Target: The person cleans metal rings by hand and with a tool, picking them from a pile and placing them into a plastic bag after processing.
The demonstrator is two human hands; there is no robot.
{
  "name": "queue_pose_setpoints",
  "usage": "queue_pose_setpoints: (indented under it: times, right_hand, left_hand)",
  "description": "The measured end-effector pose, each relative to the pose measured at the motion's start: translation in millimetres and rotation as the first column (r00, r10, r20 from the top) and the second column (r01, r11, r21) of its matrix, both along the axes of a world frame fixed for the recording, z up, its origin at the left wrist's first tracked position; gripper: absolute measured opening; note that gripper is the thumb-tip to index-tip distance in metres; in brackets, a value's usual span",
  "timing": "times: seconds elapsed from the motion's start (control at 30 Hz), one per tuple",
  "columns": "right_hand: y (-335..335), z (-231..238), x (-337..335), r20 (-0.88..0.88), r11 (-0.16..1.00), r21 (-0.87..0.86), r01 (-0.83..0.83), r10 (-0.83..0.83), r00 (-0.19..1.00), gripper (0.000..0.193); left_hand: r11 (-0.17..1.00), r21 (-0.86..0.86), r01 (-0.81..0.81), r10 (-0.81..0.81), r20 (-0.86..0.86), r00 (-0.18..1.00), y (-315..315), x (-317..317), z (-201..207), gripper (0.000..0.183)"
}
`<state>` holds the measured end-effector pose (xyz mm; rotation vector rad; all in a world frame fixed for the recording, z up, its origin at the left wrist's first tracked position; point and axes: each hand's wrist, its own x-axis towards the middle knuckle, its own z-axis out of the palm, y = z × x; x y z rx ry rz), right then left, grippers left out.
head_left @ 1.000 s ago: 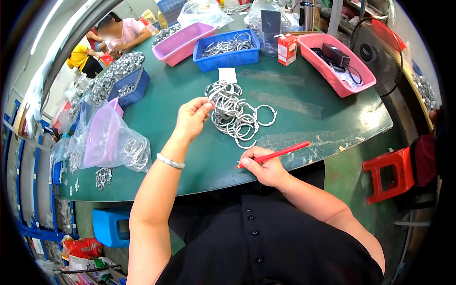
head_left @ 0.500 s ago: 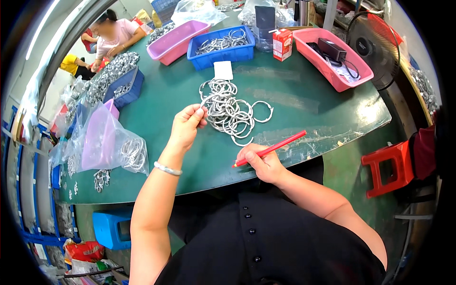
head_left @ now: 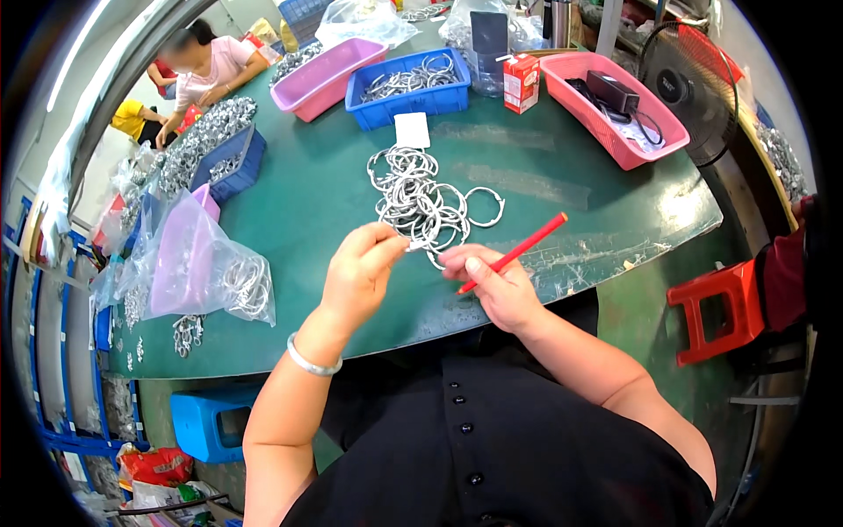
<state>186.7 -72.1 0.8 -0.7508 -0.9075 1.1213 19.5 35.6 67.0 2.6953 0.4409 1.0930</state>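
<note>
From here I see the right hand (head_left: 505, 294) gripping a slim red pencil (head_left: 536, 238) aslant, probably freeing its fingertips; the left hand (head_left: 358, 274) pinches, on what I cannot tell, near heaped silver metal rings (head_left: 420, 198) on the green desk (head_left: 307, 184).

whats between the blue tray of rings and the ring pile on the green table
In the head view, a small white square, perhaps paper or card, lies between the blue tray and the pile of metal rings.
</note>
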Motion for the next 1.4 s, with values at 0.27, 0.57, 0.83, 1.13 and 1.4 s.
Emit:
queue_pose_setpoints:
  times: [0.27,0.57,0.83,1.13,1.4]
  right_hand:
    - [10,49,13,0.243,0.985,-0.154,0.072,-0.033,0.969,0.012]
    - [141,69,94,0.926,0.926,-0.113,0.36,-0.034,0.377,0.025]
    - [110,99,32,0.567,0.857,-0.49,-0.161,0.454,0.687,0.015]
    - [41,79,-29,0.453,0.91,-0.185,-0.37,0.413,0.79,0.008]
    - [28,77,-43,0.33,0.893,-0.293,-0.342,0.43,0.84,0.006]
  left_hand:
    - [0.998,0.062,-0.013,0.012,0.017,1.0,-29,-22,-2,0.022]
    - [0.969,-0.156,-0.194,0.203,0.041,0.978,-46,-55,-53,0.017]
    - [0.947,-0.125,-0.296,0.318,0.233,0.919,-53,-70,-45,0.019]
    - [0.962,-0.091,-0.259,0.274,0.257,0.927,-60,-64,-33,0.022]
    - [0.923,-0.385,0.021,0.171,0.457,0.873,-70,-63,-53,0.046]
